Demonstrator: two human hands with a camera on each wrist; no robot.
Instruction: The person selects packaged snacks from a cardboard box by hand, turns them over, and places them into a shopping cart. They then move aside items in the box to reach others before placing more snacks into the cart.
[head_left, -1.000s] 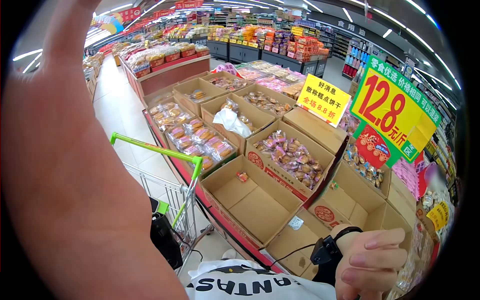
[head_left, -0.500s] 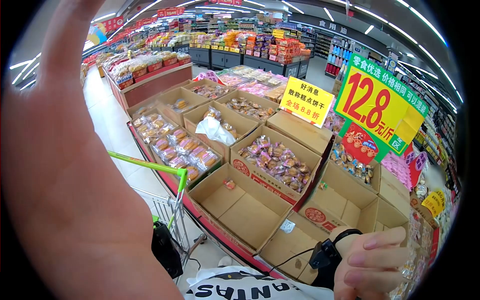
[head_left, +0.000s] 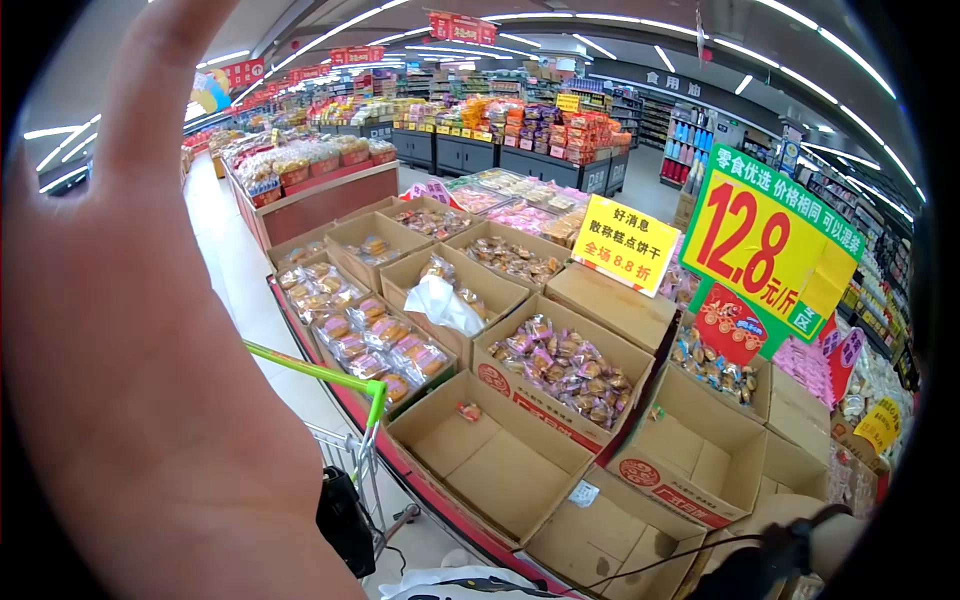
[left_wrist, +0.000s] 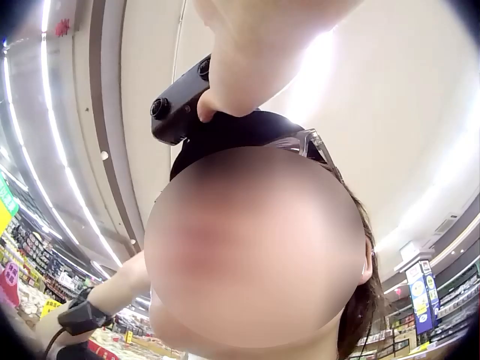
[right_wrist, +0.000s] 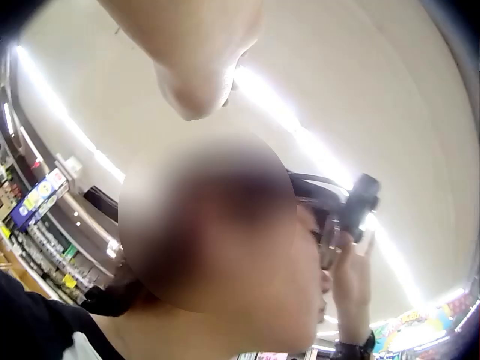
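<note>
My left hand (head_left: 170,360) fills the left side of the head view, very near the lens. From the left wrist view, this hand (left_wrist: 262,52) pinches the edge of a black camera (left_wrist: 180,105) worn on the head. The right wrist view shows the left hand (right_wrist: 354,277) raised against that camera (right_wrist: 363,201). My right hand (right_wrist: 206,56) hangs in the air at the top of that view, with loosely bent fingers and nothing visible in them. At the lower right of the head view, a black wrist strap (head_left: 785,555) and part of the forearm show.
Cardboard boxes (head_left: 490,450) stand on a red-edged display, several holding wrapped pastries (head_left: 565,370). A cart with a green handle (head_left: 315,368) is at its left. A yellow sign (head_left: 625,245) and a green price sign (head_left: 770,245) rise behind. Shelves and ceiling lights lie beyond.
The head view has shifted a little, first one way and then back. My right hand has moved toward the lower right, its fingers no longer plain there. The left hand stays by the lens.
</note>
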